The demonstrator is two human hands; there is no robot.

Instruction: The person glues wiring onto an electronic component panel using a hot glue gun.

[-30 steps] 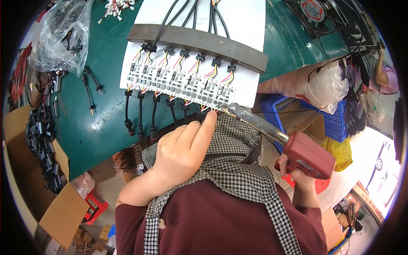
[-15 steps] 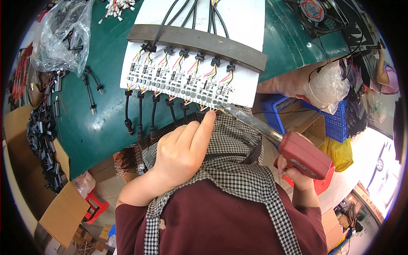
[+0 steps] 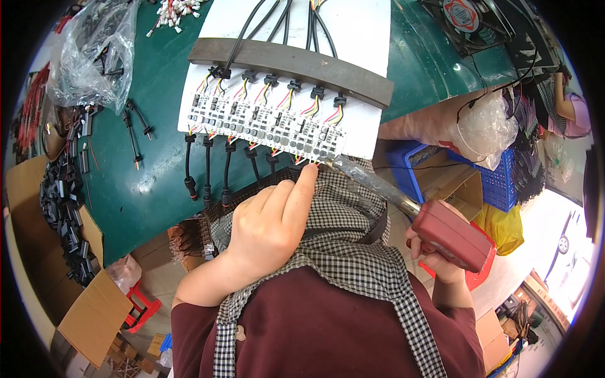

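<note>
A row of joined small white circuit boards [image 3: 265,126] lies on a white panel [image 3: 362,135], with coloured wires along both long edges. My left hand [image 3: 268,220] is closed at the near edge, toward the row's right end. Its index fingertip presses by thin wire ends there; the thumb and most of the cable are hidden behind the fingers. My right hand [image 3: 444,268] grips a dark red soldering gun [image 3: 450,234]. The gun's tip meets the boards' near right corner, just right of my left fingertip. Several short black cables [image 3: 227,173] hang from the near edge.
A dark bar [image 3: 290,66] lies across the far cables on the panel. Left on the green table [image 3: 164,208] are a clear plastic bag [image 3: 91,57] and loose cables. A fan [image 3: 469,22] stands far right; blue crates [image 3: 403,167] sit below. A person [image 3: 570,110] is at far right.
The soldering gun's body has tilted and dipped slightly in my right hand, its tip staying at the board corner. My left fingertip has shifted a touch left; the panel has moved very slightly left.
</note>
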